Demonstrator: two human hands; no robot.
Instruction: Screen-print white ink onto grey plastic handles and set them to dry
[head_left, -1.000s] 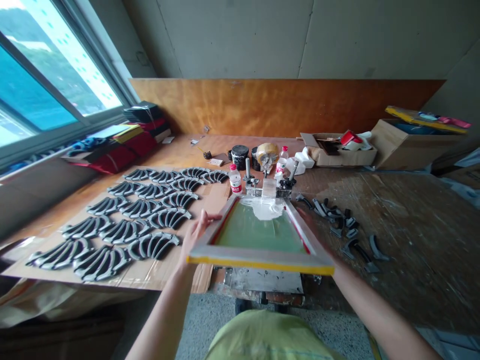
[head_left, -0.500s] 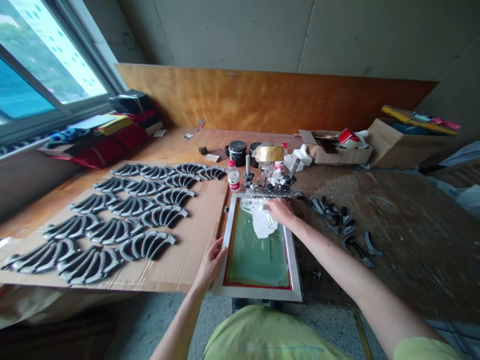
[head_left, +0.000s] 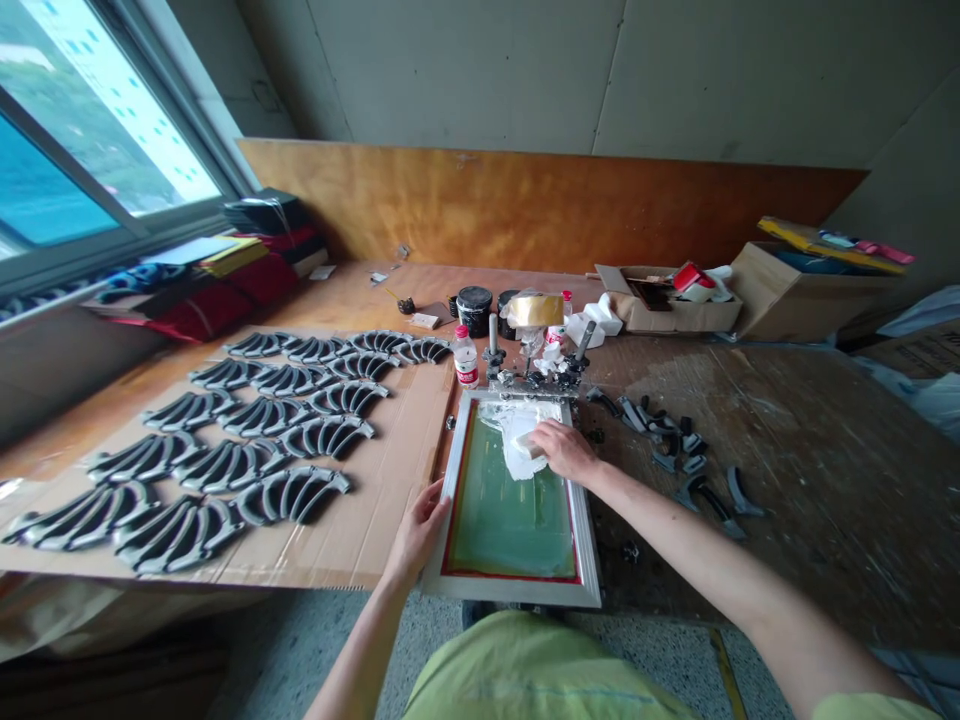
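Note:
A screen-printing frame (head_left: pixel 450 560) with a green mesh and red border lies flat on the workbench in front of me. My left hand (head_left: pixel 420 525) rests on its left rail, fingers curled over the edge. My right hand (head_left: pixel 564 450) is on the mesh near the far end, gripping a small white squeegee (head_left: pixel 529 448) in a patch of white ink (head_left: pixel 510 425). Metal hinge clamps (head_left: pixel 536 375) hold the frame's far edge.
Rows of grey curved plastic parts (head_left: pixel 247 440) lie on cardboard (head_left: pixel 390 500) to the left. Loose grey parts (head_left: pixel 679 450) sit to the right. A bottle (head_left: pixel 466 358), black tins (head_left: pixel 475 309), tape roll (head_left: pixel 535 308) and cardboard boxes (head_left: pixel 795 290) stand behind.
The frame was tilted up a second ago and now lies flat. My right hand went to the far end of the mesh and has drawn back a little toward me over the white ink.

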